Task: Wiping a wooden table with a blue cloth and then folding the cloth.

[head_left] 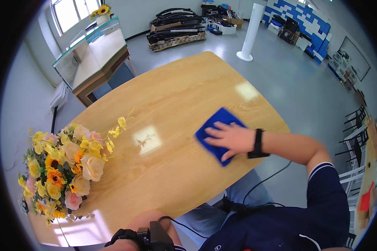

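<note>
My right hand [231, 139] lies flat on a folded blue cloth [223, 117], fingers spread, pressing it against the wooden tabletop [167, 100]. A black band circles that wrist. The cloth sits toward the table's right side, near the edge closest to me. At the lower edge of the picture is my left hand [122, 246], mostly cut off, with a black strap and a boxy black device on its wrist. The left fingers are out of sight, so what they do cannot be seen.
A large bouquet of yellow, cream and pink flowers [67, 167] stands at the table's left end. Beyond it is a glass-topped display counter [98, 62]. A white column [251, 33] rises from the floor behind. Black cables [259, 183] hang by my legs; chairs [356, 146] line the right.
</note>
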A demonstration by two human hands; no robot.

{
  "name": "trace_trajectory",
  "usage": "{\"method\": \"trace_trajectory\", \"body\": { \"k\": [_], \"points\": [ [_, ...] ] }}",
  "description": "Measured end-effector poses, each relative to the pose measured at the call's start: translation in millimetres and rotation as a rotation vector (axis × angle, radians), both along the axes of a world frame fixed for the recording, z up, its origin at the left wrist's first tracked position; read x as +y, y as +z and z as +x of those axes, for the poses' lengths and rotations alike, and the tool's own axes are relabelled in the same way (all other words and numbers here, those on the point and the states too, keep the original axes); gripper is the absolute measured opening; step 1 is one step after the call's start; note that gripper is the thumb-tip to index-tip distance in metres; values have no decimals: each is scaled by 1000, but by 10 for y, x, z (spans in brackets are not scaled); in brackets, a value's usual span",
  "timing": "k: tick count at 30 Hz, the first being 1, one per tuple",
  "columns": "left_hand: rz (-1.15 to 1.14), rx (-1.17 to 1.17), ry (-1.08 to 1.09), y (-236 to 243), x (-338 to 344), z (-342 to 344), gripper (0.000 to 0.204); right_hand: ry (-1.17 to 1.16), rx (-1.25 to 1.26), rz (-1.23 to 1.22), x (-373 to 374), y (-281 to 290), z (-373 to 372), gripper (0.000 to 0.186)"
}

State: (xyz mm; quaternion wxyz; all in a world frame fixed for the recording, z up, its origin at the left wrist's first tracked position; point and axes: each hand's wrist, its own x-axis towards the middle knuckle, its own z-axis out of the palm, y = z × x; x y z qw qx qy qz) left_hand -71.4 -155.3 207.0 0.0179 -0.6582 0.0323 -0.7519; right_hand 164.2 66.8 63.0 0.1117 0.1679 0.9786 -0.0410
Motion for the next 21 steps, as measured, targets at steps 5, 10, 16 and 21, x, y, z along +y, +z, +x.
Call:
{"method": "trace_trajectory", "body": {
  "k": [5,10,16,21],
  "points": [
    [-35,-32,-51,-13,68,146,7,264,51,-124,-616,-97,-1013,80],
    [-136,-46,-65,-38,160,272,5,356,55,-247,-819,-122,-1389,83],
    [-145,-71,91,-85,244,347,8,164,113,-172,-368,-266,-1160,84],
    [-155,-33,182,-158,264,376,10,-277,108,-127,688,-299,-538,86]
  ]
}}
